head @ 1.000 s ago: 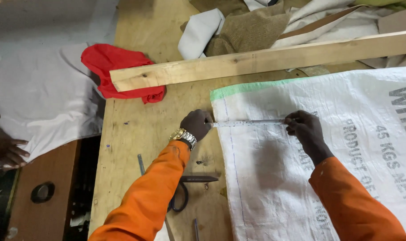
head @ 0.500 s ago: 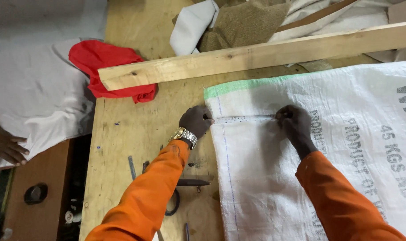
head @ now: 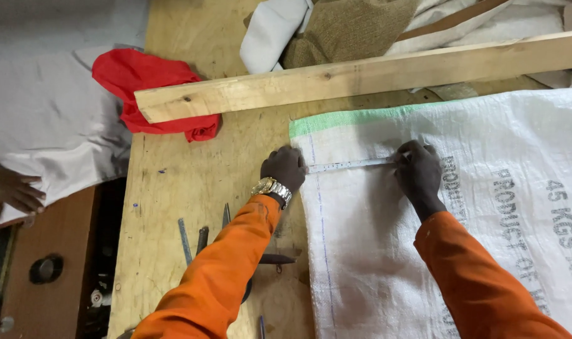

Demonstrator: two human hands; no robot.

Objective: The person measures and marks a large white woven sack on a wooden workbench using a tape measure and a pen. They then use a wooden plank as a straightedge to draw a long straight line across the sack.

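While the left hand presses one end of a measuring tape down at the edge of a white woven sack, the right hand pins the other end further along, fingers curled down onto it. Both hands are closed on the tape, which runs taut and flat between them, just below the sack's green top hem. A gold wristwatch sits on the left wrist, and both arms wear orange sleeves.

Spread over the right half of the plywood worktop, the sack has a faint blue line running down near its left edge. Beyond the hands a long wooden plank lies across the worktop, its lower edge close to the sack's hem. A crumpled red cloth lies partly under the plank's left end. Behind the plank are a brown burlap piece and white fabric.

Under the left forearm lie dark scissors and a few thin metal tools, partly hidden by the sleeve. At the far left, another person's hand rests on a pale grey cloth off the worktop's edge
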